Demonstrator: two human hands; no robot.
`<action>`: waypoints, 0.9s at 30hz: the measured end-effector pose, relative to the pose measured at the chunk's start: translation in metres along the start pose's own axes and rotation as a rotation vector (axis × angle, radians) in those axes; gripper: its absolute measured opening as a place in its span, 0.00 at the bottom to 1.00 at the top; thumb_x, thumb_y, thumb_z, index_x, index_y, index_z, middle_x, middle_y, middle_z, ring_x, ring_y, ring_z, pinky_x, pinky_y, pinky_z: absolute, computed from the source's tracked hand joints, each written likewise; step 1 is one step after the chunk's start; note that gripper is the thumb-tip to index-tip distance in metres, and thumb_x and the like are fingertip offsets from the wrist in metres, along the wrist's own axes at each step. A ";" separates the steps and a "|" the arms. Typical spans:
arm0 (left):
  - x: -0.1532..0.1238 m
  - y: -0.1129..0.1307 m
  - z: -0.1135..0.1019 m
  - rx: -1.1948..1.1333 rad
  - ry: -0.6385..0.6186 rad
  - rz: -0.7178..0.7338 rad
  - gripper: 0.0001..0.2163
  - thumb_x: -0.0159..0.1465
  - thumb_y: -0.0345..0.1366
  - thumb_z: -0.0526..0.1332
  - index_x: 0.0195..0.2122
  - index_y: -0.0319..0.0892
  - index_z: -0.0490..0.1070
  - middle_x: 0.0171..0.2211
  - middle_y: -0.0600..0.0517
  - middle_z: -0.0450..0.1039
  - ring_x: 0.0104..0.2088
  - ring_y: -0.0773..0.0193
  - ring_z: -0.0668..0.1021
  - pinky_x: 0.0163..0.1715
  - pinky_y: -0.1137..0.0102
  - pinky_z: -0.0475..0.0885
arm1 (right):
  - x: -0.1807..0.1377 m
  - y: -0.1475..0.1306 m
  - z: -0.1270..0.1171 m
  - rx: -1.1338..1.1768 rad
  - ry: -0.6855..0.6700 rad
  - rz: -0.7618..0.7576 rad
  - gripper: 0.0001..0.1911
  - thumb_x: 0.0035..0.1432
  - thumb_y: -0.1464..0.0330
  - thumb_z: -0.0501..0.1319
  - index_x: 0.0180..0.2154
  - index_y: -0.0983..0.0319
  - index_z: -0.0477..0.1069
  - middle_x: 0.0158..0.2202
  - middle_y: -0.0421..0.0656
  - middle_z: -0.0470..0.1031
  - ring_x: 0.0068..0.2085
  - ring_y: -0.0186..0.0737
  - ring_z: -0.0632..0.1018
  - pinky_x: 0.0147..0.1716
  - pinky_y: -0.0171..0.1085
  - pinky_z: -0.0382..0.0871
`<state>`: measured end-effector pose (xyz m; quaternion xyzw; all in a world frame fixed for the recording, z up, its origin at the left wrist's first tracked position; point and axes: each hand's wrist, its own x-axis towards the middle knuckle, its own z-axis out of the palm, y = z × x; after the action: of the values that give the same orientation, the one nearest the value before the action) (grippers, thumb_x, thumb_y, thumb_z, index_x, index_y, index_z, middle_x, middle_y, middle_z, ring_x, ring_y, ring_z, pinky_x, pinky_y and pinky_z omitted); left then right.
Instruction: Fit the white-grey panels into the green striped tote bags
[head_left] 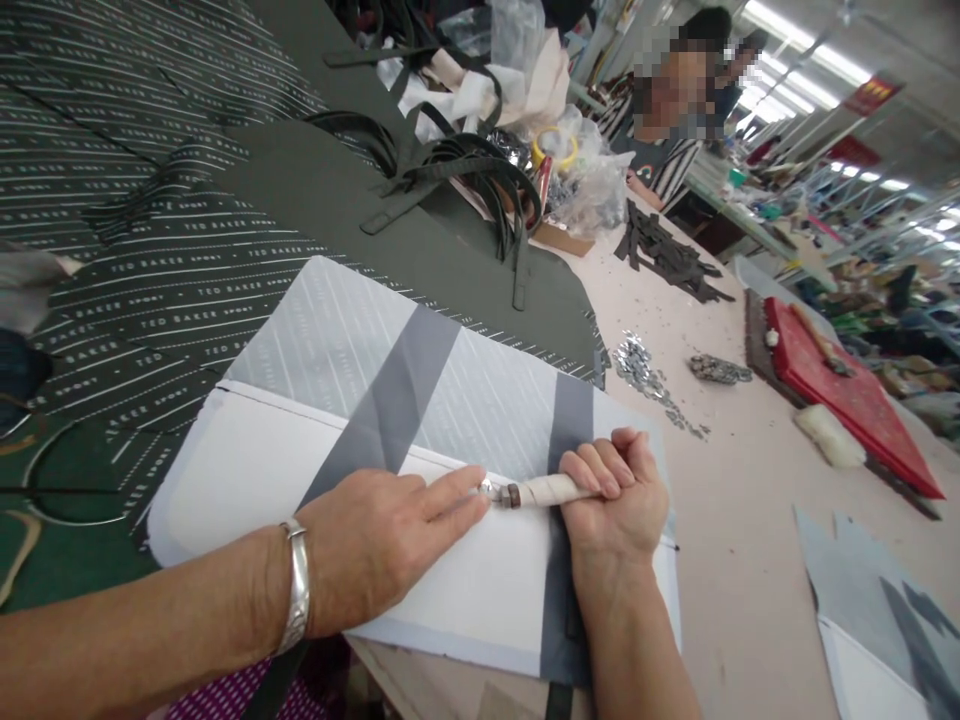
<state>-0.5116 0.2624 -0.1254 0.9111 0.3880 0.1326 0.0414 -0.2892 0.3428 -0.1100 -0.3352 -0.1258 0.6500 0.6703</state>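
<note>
A pale fabric panel (300, 460) with grey stripes lies in front of me, its lower part white. My right hand (619, 490) is closed around the white-wrapped handle of a hand tool (551, 490) with a dark metal collar. Its metal end points left, onto the panel near a stitched line. My left hand (382, 545), wearing a silver bangle (297, 585), rests on the panel with two fingers stretched out. Their tips touch or nearly touch a small shiny metal piece (486, 488) at the tool's end. The other left fingers are mostly hidden.
Dark printed fabric (187, 250) spreads at the left. Black straps (465, 165) and plastic bags lie at the back. Small metal pieces (641, 365), a red board (840, 385) and another panel (862, 590) are on the right. A person (660, 130) is beyond the table.
</note>
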 end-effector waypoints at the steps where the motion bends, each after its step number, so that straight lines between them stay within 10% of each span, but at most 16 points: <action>1: 0.001 0.000 -0.001 0.010 -0.014 0.003 0.20 0.67 0.24 0.49 0.59 0.39 0.64 0.61 0.42 0.67 0.38 0.59 0.81 0.31 0.64 0.79 | 0.000 0.000 -0.001 -0.013 -0.013 -0.005 0.13 0.62 0.64 0.63 0.27 0.62 0.67 0.11 0.26 0.55 0.11 0.24 0.56 0.13 0.27 0.53; 27: 0.011 0.006 -0.009 0.030 -0.073 -0.037 0.19 0.64 0.25 0.54 0.56 0.40 0.69 0.56 0.44 0.72 0.34 0.63 0.81 0.28 0.69 0.77 | -0.001 0.009 0.002 -0.070 -0.020 -0.065 0.14 0.63 0.64 0.62 0.27 0.61 0.65 0.12 0.27 0.55 0.12 0.24 0.56 0.15 0.26 0.55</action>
<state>-0.5022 0.2660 -0.1130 0.9084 0.4052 0.0928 0.0444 -0.2978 0.3416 -0.1136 -0.3479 -0.1660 0.6262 0.6777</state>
